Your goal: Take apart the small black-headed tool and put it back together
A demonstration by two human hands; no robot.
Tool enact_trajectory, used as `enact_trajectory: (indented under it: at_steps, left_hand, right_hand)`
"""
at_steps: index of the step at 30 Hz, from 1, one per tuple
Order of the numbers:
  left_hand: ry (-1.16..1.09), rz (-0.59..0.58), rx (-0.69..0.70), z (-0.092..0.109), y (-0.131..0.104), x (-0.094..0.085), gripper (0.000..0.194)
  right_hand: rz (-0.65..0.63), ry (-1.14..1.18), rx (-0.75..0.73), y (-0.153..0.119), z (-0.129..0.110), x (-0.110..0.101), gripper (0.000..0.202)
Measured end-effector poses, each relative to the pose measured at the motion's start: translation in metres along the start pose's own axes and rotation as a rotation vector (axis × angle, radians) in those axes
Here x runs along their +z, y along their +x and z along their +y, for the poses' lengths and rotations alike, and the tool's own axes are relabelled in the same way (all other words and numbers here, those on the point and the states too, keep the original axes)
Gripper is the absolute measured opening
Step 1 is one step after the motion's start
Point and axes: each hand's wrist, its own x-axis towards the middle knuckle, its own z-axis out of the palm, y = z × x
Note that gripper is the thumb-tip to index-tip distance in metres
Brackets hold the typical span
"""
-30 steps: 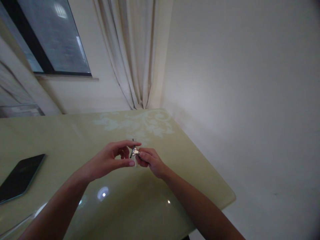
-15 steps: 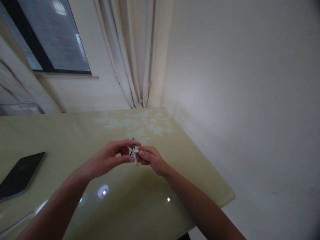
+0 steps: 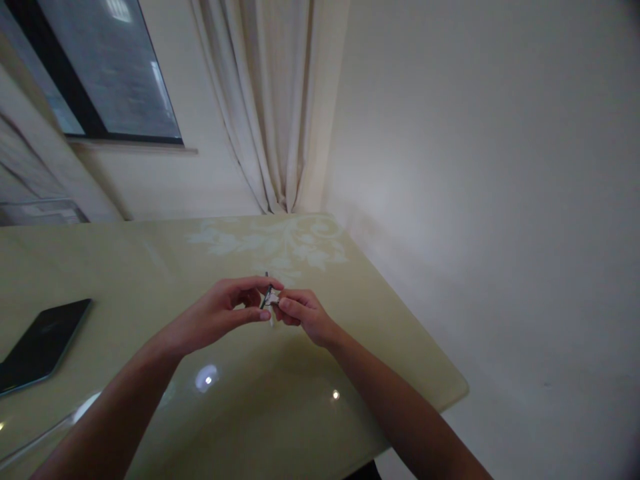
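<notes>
My left hand (image 3: 227,309) reaches in over the table with thumb and index finger on either side of a thin dark bar (image 3: 267,296). The bar stands at a slant, its top end poking up past the index finger. A small whitish, shiny piece (image 3: 273,300) with dark outlines adjoins the bar on its right. My right hand (image 3: 305,313) is closed, pinching that piece between thumb and fingers. Both hands nearly meet there. A pale narrow strip shows just below the fingertips; whether it belongs to the piece I cannot tell. The fingers hide much of these small parts.
A glossy pale-green table (image 3: 240,413) with a white floral pattern lies under the hands. At the left rests a dark flat tablet-like device (image 3: 45,343), near a pale cable (image 3: 37,440). A wall (image 3: 475,200) borders the right edge; curtains (image 3: 270,100) hang behind.
The view has shifted slightly. Both hands keep their hold on the small parts, with hardly any change in the fingers.
</notes>
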Motion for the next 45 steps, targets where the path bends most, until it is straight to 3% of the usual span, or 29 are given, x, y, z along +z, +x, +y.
enact_trajectory:
  at_steps: [10,18,31,37,41,45]
  left_hand:
    - [-0.056,-0.006,0.001,-0.006,0.001,0.002,0.044]
    - [-0.004,0.062,0.030,0.000,0.003,0.006,0.043]
    - [-0.174,0.079,-0.005,-0.005,0.003,0.009,0.047]
    - [-0.186,0.115,-0.029,-0.001,0.003,0.007,0.048]
    - [-0.021,0.268,-0.009,-0.005,0.005,0.012,0.049]
    - [0.186,0.315,-0.003,-0.025,0.020,0.032,0.045]
  right_hand:
    - [0.005,-0.021,-0.037,0.001,0.002,0.000,0.043]
    - [0.096,-0.085,-0.060,0.000,0.000,0.001,0.044]
    - [0.078,-0.130,-0.072,0.000,-0.006,0.002,0.048]
    - [0.055,-0.041,-0.054,0.001,-0.002,0.002,0.053]
    - [0.143,0.012,-0.050,0.008,0.006,-0.003,0.069]
    - [0.348,0.108,-0.091,0.019,0.009,-0.017,0.071]
